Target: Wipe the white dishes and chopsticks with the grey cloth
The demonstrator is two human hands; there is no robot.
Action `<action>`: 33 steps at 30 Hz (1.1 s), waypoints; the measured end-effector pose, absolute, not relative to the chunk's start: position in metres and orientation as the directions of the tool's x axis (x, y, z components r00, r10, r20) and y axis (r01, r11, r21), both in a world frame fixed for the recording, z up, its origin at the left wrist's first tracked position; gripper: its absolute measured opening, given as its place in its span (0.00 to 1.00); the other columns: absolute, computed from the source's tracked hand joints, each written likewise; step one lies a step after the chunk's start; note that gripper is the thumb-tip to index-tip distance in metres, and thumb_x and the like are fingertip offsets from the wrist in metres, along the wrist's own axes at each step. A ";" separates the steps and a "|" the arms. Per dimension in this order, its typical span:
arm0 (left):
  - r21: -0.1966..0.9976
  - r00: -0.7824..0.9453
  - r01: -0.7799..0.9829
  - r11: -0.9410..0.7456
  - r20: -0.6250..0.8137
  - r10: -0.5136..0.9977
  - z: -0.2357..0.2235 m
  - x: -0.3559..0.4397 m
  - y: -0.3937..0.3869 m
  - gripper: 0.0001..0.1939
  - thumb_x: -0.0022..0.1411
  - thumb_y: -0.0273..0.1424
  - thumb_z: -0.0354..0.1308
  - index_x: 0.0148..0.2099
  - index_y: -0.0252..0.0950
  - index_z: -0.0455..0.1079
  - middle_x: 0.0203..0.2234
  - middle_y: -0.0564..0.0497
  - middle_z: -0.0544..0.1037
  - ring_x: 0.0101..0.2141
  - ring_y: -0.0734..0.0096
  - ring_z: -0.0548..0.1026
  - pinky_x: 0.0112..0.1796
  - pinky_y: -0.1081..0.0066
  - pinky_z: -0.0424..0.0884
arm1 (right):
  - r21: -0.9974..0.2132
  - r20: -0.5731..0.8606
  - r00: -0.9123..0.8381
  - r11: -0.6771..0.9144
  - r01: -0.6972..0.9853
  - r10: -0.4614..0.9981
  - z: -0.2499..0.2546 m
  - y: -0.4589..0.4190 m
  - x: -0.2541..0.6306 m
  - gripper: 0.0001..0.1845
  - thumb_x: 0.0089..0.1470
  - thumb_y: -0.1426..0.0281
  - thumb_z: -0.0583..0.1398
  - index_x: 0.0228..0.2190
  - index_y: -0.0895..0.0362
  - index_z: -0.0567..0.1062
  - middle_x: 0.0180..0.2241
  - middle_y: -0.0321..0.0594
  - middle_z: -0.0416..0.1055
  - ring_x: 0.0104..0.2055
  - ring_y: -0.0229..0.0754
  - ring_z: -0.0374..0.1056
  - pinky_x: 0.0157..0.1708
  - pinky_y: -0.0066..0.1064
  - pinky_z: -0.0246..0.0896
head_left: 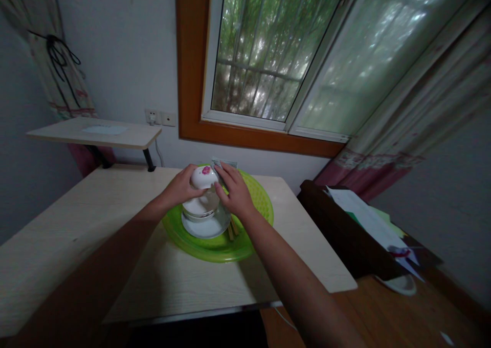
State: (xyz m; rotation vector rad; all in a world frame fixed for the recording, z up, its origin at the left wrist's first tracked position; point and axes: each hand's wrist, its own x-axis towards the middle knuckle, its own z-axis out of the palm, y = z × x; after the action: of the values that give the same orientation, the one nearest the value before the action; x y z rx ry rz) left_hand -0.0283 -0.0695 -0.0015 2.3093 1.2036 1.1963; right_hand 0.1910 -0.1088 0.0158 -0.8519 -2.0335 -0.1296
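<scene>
A small white bowl (204, 177) with a pink flower is tilted over, its outside facing me. My left hand (183, 188) grips its left side, thumb below and fingers over the top. My right hand (235, 190) is curled against the bowl's right side. Something greyish shows by its fingers, too dim to name. Below the raised bowl, more white bowls (199, 204) are stacked on a white plate (205, 229). Right of the plate lie light brown sticks like chopsticks (232, 230), partly hidden by my right wrist. All this crockery stands on a round green tray (222, 255).
The tray rests on a pale wooden table (153, 266). A small raised shelf (126, 135) with a paper on it stands at the back left. Behind are a wall and a window (268, 61). Right of the table sits a dark brown piece of furniture (330, 230) with papers.
</scene>
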 end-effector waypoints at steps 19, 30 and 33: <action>0.547 0.308 0.581 -0.603 0.538 0.785 -0.005 -0.029 -0.065 0.27 0.49 0.38 0.66 0.49 0.38 0.61 0.40 0.48 0.73 0.41 0.59 0.74 0.40 0.64 0.70 | -0.167 0.772 -0.425 0.796 0.582 0.473 0.011 -0.107 0.191 0.27 0.65 0.67 0.54 0.64 0.49 0.62 0.66 0.42 0.59 0.69 0.46 0.53 0.68 0.48 0.51; 0.488 0.343 0.624 -0.610 0.530 0.775 -0.002 -0.028 -0.069 0.28 0.49 0.40 0.66 0.49 0.38 0.61 0.42 0.47 0.74 0.43 0.56 0.74 0.43 0.61 0.70 | -0.385 0.737 -0.216 0.661 0.644 0.640 0.008 -0.100 0.195 0.23 0.66 0.65 0.53 0.60 0.53 0.68 0.60 0.46 0.67 0.62 0.46 0.62 0.64 0.44 0.57; 0.474 0.346 0.640 -0.604 0.524 0.778 -0.001 -0.028 -0.070 0.28 0.49 0.40 0.66 0.50 0.38 0.61 0.42 0.46 0.74 0.43 0.55 0.74 0.44 0.60 0.70 | -0.388 0.735 -0.213 0.657 0.647 0.644 0.007 -0.098 0.197 0.23 0.66 0.64 0.53 0.60 0.52 0.68 0.61 0.46 0.66 0.63 0.47 0.62 0.64 0.45 0.57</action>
State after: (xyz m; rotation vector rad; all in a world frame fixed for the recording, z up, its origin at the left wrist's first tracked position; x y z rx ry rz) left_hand -0.0283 -0.0703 -0.0013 2.4197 1.2914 1.1008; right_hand 0.1970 -0.0982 0.0069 -1.0147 -1.9077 -0.0034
